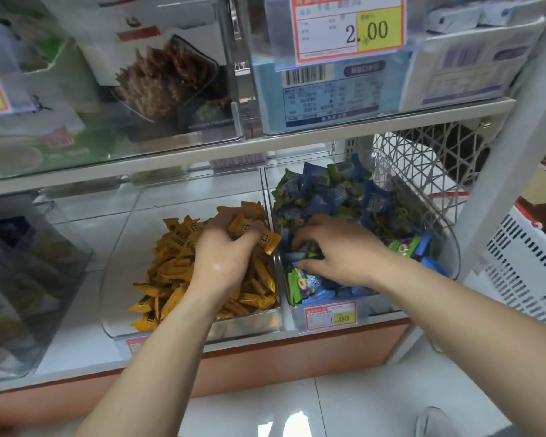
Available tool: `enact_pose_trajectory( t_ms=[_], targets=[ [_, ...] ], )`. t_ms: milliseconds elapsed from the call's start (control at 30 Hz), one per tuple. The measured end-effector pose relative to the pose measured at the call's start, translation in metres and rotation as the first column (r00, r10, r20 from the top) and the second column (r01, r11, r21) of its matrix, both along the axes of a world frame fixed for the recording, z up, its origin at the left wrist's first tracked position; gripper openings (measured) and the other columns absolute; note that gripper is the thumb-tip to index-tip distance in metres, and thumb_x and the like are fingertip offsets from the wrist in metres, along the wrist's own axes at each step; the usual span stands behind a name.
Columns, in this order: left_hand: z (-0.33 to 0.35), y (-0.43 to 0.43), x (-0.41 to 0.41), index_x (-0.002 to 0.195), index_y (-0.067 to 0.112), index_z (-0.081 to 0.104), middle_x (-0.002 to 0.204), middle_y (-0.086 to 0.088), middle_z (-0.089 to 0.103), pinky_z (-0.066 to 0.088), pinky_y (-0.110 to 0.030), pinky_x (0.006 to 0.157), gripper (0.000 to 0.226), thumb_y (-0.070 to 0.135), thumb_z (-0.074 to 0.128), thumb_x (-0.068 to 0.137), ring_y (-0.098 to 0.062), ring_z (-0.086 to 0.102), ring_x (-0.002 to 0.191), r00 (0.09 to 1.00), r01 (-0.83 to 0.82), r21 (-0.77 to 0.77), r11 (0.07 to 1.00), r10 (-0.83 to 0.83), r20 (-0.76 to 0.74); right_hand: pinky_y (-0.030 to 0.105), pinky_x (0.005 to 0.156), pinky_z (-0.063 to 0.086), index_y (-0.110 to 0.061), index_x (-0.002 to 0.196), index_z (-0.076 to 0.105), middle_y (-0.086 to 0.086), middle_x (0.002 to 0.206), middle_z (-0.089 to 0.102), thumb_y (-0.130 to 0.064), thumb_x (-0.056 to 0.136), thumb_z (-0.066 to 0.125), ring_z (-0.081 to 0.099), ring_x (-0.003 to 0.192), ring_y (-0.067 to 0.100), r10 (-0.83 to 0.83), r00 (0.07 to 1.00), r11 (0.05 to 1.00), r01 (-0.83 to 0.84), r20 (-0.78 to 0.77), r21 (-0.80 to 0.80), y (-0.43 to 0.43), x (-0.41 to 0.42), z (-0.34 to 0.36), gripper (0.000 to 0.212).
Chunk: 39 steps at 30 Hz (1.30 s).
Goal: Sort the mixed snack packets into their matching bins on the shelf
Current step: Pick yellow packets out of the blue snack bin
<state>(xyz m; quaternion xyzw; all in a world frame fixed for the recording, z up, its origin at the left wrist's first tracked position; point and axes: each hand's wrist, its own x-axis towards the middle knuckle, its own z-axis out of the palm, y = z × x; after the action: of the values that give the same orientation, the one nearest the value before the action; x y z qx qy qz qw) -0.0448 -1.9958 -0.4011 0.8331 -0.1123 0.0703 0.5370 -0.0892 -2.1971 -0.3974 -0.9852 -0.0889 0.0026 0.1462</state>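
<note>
Seemingly, left hand (224, 247) clutches yellow packets (267, 239); right hand (338, 247) half-curled among blue packets (322, 200).

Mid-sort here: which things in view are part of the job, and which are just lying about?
Job:
left hand holding yellow packets
right hand in the blue and green packets
yellow-packet bin
blue-green bin

Lying about:
white basket
upper-shelf boxes

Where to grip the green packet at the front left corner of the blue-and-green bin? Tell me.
Pinch the green packet by its upper crimped edge, coming from above: it stands tilted against the bin's front wall, so only its top is free.
</note>
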Motion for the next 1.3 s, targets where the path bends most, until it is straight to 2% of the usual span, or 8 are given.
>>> enact_pose_trajectory(
  t_ms=[167, 300, 467, 833, 900, 1033, 1200, 1300],
  targets=[
    [0.003, 0.001, -0.002, 0.104, 0.029, 0.069, 0.088, 0.012, 0.071, 0.045, -0.009, 0.063, 0.014, 0.031, 0.070, 0.089, 0.001, 0.065, 0.079, 1.000, 0.015, 0.016, 1.000, -0.015, 0.004, 0.034, 0.089, 0.050, -0.033, 0.114, 0.066, -0.007, 0.117, 0.064, -0.034, 0.088, 0.072, 0.060, 0.105, 0.016, 0.043, 0.997, 0.990, -0.051, 0.065, 0.128, -0.002, -0.005, 0.003, 0.026],
    [0.004, 0.002, -0.002, 0.105, 0.030, 0.069, 0.087, 0.012, 0.071, 0.043, -0.006, 0.060, 0.015, 0.031, 0.069, 0.090, 0.003, 0.064, 0.077, 1.000, 0.023, 0.010, 1.000, -0.023, -0.004, 0.026, 0.082, 0.046, -0.041, 0.106, 0.065, -0.016, 0.106, 0.065, -0.022, 0.084, 0.077, 0.061, 0.098, 0.009, -0.156, 0.976, 0.925, 0.090, 0.153, 0.370, -0.030, 0.000, 0.019, 0.031],
    [0.004, 0.003, -0.002, 0.104, 0.028, 0.069, 0.087, 0.013, 0.070, 0.041, -0.005, 0.059, 0.015, 0.032, 0.069, 0.090, 0.004, 0.063, 0.076, 0.999, 0.034, 0.013, 0.999, -0.034, -0.006, 0.030, 0.080, 0.046, -0.027, 0.113, 0.069, 0.005, 0.113, 0.069, -0.018, 0.084, 0.076, 0.063, 0.100, 0.027, -0.352, 0.889, 0.913, 0.257, 0.293, 0.318, -0.075, 0.002, 0.024, 0.031],
    [0.005, 0.002, -0.002, 0.102, 0.031, 0.068, 0.088, 0.007, 0.072, 0.051, -0.030, 0.061, 0.011, 0.031, 0.068, 0.091, -0.012, 0.067, 0.075, 0.997, 0.061, -0.011, 0.998, -0.061, -0.049, 0.040, 0.093, 0.047, -0.033, 0.120, 0.060, 0.001, 0.133, 0.054, -0.068, 0.078, 0.049, 0.049, 0.120, 0.032, -0.388, 0.922, 0.853, 0.364, 0.012, -0.373, -0.049, -0.001, 0.043, 0.056],
    [0.006, 0.001, -0.004, 0.101, 0.031, 0.068, 0.083, 0.001, 0.073, 0.055, -0.043, 0.061, 0.011, 0.032, 0.067, 0.091, -0.026, 0.067, 0.072, 0.997, 0.066, -0.006, 0.998, -0.066, -0.048, 0.041, 0.095, 0.045, -0.028, 0.118, 0.061, 0.003, 0.133, 0.053, -0.063, 0.081, 0.054, 0.046, 0.122, 0.032, -0.352, 0.931, 0.870, 0.362, 0.092, -0.336, -0.041, -0.001, 0.041, 0.051],
    [0.007, 0.001, -0.006, 0.102, 0.030, 0.067, 0.084, 0.003, 0.074, 0.057, -0.046, 0.066, 0.012, 0.031, 0.068, 0.091, -0.024, 0.069, 0.071, 0.996, 0.063, -0.017, 0.998, -0.064, -0.055, 0.030, 0.080, 0.049, -0.024, 0.111, 0.066, -0.007, 0.104, 0.064, -0.032, 0.094, 0.060, 0.062, 0.098, 0.017, -0.171, 0.985, 0.971, 0.164, 0.023, 0.175, -0.013, 0.006, 0.032, 0.020],
    [0.005, 0.004, -0.004, 0.103, 0.029, 0.068, 0.095, 0.005, 0.073, 0.059, -0.042, 0.076, 0.012, 0.030, 0.068, 0.091, -0.018, 0.071, 0.080, 0.994, 0.066, -0.031, 0.997, -0.068, -0.085, 0.033, 0.079, 0.052, -0.028, 0.103, 0.067, -0.002, 0.099, 0.069, -0.039, 0.101, 0.049, 0.064, 0.092, 0.021, -0.067, 0.979, 0.993, 0.047, -0.193, -0.106, -0.002, 0.012, 0.011, 0.022],
    [0.005, 0.007, -0.002, 0.103, 0.029, 0.068, 0.096, 0.005, 0.073, 0.058, -0.041, 0.080, 0.013, 0.030, 0.069, 0.090, -0.017, 0.071, 0.085, 0.994, 0.066, -0.033, 0.997, -0.068, -0.090, 0.030, 0.079, 0.052, -0.032, 0.106, 0.069, -0.007, 0.101, 0.068, -0.039, 0.098, 0.053, 0.063, 0.092, 0.017, -0.049, 0.948, 0.997, 0.027, -0.313, -0.071, -0.007, 0.012, 0.015, 0.020]
  ],
)
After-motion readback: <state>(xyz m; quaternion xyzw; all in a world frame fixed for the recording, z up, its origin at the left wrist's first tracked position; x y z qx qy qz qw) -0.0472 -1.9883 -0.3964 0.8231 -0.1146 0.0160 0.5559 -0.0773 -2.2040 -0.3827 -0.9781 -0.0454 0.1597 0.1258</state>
